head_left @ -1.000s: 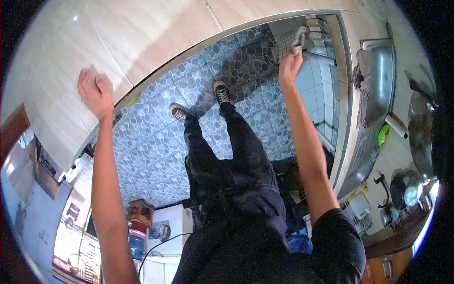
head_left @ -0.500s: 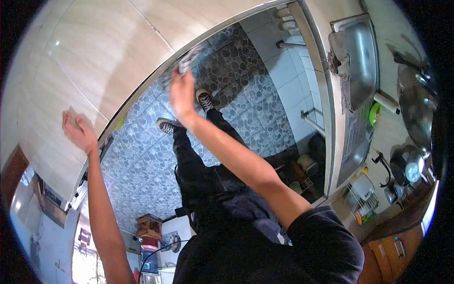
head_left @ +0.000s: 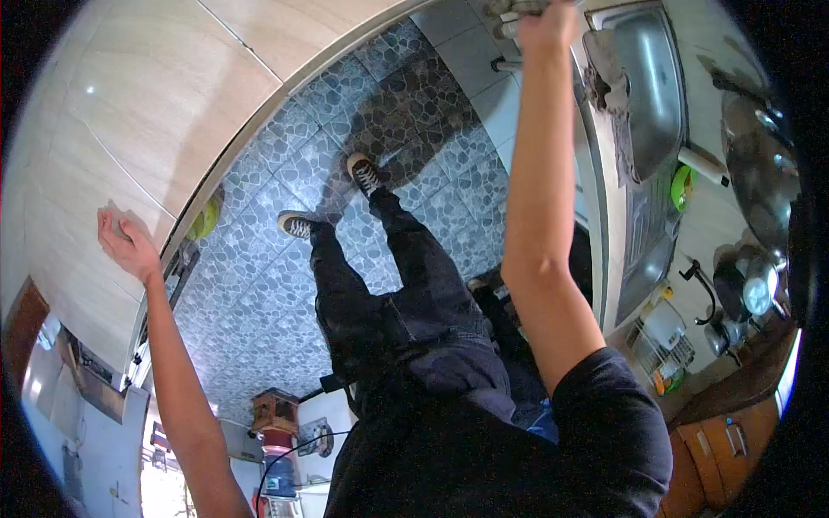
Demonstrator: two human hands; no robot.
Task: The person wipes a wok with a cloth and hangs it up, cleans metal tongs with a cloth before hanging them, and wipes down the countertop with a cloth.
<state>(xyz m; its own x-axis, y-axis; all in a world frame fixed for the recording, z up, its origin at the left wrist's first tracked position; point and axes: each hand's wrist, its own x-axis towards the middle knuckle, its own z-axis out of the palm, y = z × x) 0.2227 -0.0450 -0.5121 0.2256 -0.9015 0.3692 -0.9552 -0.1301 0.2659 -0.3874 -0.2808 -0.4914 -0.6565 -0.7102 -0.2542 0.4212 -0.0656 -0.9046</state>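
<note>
My left hand (head_left: 128,244) lies open on the beige tiled counter (head_left: 147,112), fingers stretched out and touching its surface. At the top edge of the view, my right hand (head_left: 550,28) is closed over the corner where the counter meets the sink side. The grey-white patterned cloth it held a moment ago is mostly out of sight now, cut off by the frame and covered by the fingers. Near that hand, a grey rag (head_left: 609,73) hangs over the edge of the metal sink (head_left: 652,78).
Below the counter is the pebble-patterned floor (head_left: 259,319), where my shoes (head_left: 367,175) stand. A yellow-green round thing (head_left: 205,217) shows under the counter edge. Pans (head_left: 749,173) hang on the right wall, above a dish rack (head_left: 661,356) and a green item (head_left: 682,188).
My right hand has swung right and up, away from the front counter edge toward the sink corner, and the cloth has left clear sight. My left hand stays on the counter.
</note>
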